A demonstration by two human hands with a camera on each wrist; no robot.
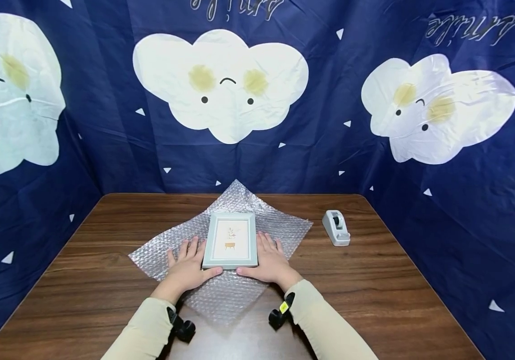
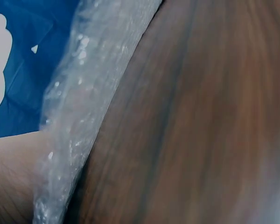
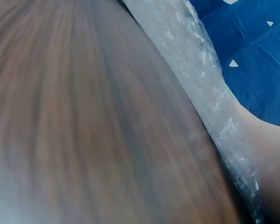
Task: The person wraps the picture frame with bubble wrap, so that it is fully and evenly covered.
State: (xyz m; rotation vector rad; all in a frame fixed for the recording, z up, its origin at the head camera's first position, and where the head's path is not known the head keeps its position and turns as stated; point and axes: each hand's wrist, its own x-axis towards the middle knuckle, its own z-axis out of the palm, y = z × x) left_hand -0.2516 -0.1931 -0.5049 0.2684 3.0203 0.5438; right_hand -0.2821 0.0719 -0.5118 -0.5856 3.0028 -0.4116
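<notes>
A picture frame (image 1: 210, 240) with a pale blue-green border lies face up on a sheet of bubble wrap (image 1: 234, 197). Its picture shows a small plant in an orange-brown pot. At its left side my left hand (image 1: 186, 271) rests on the wrap, fingers spread and straight, thumb at the frame's lower edge. My right hand (image 1: 273, 264) lies likewise along the right side, its thumb also by the lower edge. In the wrist views the bubble wrap (image 2: 91, 84) hides most of each hand; only some skin shows beside it.
A white tape dispenser (image 1: 336, 229) stands on the right of the brown wooden table (image 1: 374, 285). Behind and at both sides hangs a dark blue curtain (image 1: 329, 160) with white clouds. Black wrist cameras (image 1: 185, 330) are strapped over the beige sleeves.
</notes>
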